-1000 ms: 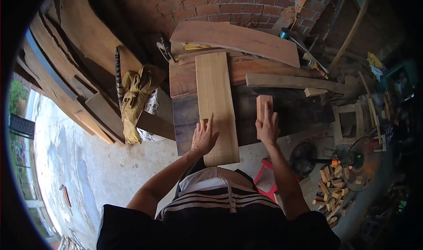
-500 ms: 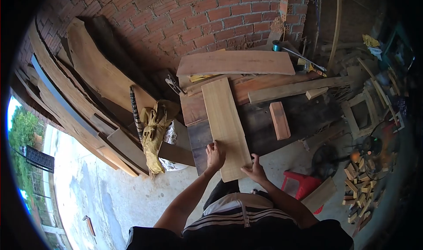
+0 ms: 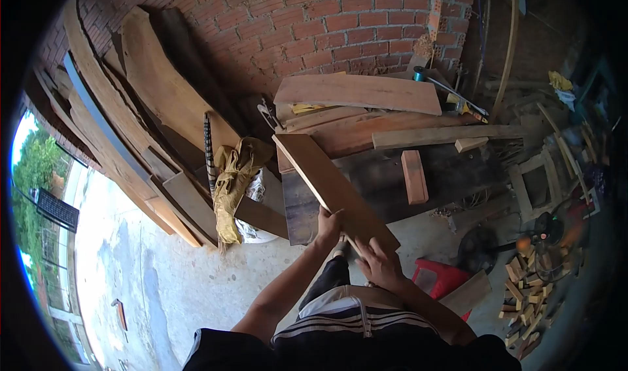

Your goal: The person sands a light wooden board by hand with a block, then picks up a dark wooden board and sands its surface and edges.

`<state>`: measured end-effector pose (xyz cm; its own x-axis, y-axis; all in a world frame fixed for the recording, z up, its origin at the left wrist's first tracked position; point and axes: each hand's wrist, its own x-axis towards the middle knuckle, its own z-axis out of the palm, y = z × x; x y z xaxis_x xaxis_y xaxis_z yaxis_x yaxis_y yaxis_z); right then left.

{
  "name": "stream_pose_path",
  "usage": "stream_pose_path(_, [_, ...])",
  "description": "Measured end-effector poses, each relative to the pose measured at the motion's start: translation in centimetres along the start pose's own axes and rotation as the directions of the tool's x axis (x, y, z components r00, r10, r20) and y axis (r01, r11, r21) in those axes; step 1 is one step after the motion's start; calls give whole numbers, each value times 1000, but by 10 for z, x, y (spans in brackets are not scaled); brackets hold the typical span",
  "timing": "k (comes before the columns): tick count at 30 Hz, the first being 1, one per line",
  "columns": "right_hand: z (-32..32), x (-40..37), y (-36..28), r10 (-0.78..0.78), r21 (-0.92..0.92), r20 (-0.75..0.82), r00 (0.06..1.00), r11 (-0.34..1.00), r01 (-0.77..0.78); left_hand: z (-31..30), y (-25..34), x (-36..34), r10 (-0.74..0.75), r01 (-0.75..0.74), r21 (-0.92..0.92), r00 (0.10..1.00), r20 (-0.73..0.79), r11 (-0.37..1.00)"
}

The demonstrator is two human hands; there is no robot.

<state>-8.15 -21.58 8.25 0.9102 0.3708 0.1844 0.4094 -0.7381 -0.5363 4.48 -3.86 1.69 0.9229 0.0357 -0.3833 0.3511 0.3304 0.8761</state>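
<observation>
Long wooden board (image 3: 343,188) is tilted over the left part of the dark counter (image 3: 451,175), near end toward the person. Left hand (image 3: 329,227) has its fingers pinching the left edge. Right hand (image 3: 381,266) touches the near end, can't really tell if those fingers are gripping. Reddish block (image 3: 414,176) lies to the right. Teal spool (image 3: 418,74) farther back, any print's too tiny to read.

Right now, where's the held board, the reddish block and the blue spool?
Held board (image 3: 335,186): head view, middle of its face.
Reddish block (image 3: 414,175): head view, middle of its top.
Blue spool (image 3: 419,74): head view, its blue part.
</observation>
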Motion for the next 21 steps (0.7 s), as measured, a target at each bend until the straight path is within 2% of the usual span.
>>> stream_pose_path(1, [0,2,6,-18,-9,2,1000,1000,18,-7,3,-6,14,-14,-13,1000,-5,1000])
stream_pose_path(3, [4,6,17,-61,-112,-277,959,993,31,-19,5,-20,-27,75,-241,980,198,968])
stream_pose_path(4, [5,5,21,49,-152,-372,927,982,-112,-23,1,-24,-38,102,-270,971,235,957])
stream_pose_path(5, [11,4,28,40,-152,-368,929,983,-102,-25,-2,-24,-32,96,-275,973,228,957])
stream_pose_path(6, [22,4,40,332,58,-273,903,943,-329,-26,-5,-24,-76,147,-289,967,243,946])
stream_pose_path(7, [30,5,51,583,232,-115,805,803,-549,-27,-7,-25,-121,200,-303,958,259,932])
stream_pose_path(8, [35,6,65,596,392,44,802,728,-562,-25,-9,-22,-121,192,-297,963,240,935])
stream_pose_path(11, [45,18,71,585,308,-15,811,774,-553,-28,-8,8,-131,213,-264,946,298,941])
stream_pose_path(12, [43,26,63,615,308,-70,785,762,-570,-27,-3,15,-116,201,-247,941,317,948])
stream_pose_path(15, [51,52,62,641,278,-98,761,752,-597,-29,0,42,-156,232,-268,948,276,935])
stream_pose_path(16, [62,58,68,650,251,-109,752,750,-612,-27,6,42,-185,222,-207,965,184,953])
stream_pose_path(17, [72,54,72,659,252,-107,745,742,-621,-30,4,46,-196,232,-201,963,187,952])
stream_pose_path(19, [83,52,68,661,310,-150,735,737,-601,-39,-4,52,-59,51,73,991,117,996])
stream_pose_path(21, [93,50,65,667,328,-179,723,734,-595,-44,-6,53,-37,25,111,993,111,993])
